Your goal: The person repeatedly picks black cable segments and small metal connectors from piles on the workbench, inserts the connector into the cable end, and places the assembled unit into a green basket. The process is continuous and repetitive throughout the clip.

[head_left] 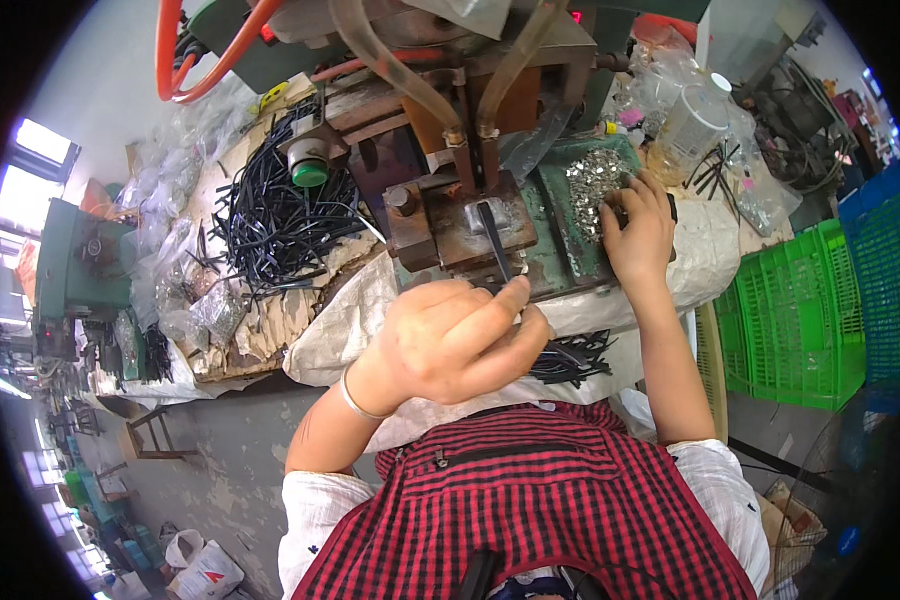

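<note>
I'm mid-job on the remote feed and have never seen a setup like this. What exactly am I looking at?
There is no robot here: these are a person's own bare hands. The single picture comes from a wide fisheye camera on their head, looking down, so straight edges bend near the rim.

The left hand pinches a thin, flat black strip, whose far end lies over the rust-brown metal block of a machine. The right hand is at a pile of small, shiny metal pieces in a green tray; whether it grips any is hidden.

To the left lies a big tangle of black strips. At the right stand a clear plastic cup and, lower, a bright green plastic crate.
</note>
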A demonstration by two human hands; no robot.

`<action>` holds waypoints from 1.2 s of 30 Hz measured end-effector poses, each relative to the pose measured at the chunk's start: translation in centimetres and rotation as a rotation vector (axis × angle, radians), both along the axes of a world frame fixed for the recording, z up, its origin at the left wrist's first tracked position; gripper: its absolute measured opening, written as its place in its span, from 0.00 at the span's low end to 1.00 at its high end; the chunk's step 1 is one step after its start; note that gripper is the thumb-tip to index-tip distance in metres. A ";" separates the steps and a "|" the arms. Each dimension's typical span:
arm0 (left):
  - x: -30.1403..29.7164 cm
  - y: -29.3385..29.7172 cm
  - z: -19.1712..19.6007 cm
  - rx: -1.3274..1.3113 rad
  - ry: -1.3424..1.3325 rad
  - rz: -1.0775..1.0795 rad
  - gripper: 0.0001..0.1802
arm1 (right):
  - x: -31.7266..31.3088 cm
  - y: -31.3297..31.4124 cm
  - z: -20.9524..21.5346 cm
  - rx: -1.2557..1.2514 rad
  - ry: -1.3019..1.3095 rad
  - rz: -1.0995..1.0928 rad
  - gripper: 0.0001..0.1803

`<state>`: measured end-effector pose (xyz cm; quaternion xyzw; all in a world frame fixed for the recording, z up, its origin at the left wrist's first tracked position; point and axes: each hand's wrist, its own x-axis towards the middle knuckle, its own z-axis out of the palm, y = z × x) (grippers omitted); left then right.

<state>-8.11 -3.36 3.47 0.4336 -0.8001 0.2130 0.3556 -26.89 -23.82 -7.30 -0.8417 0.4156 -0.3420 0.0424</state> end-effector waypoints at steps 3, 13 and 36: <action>0.5 0.2 -0.1 0.009 -0.034 0.020 0.13 | -0.1 -0.7 1.2 0.054 -0.255 0.055 0.09; 0.3 0.4 -1.0 -0.017 0.060 0.000 0.15 | 2.8 -1.5 0.3 -0.123 0.139 0.388 0.10; 15.8 0.2 -8.2 0.448 0.389 1.353 0.19 | 0.7 0.0 -0.8 0.365 -0.503 0.134 0.06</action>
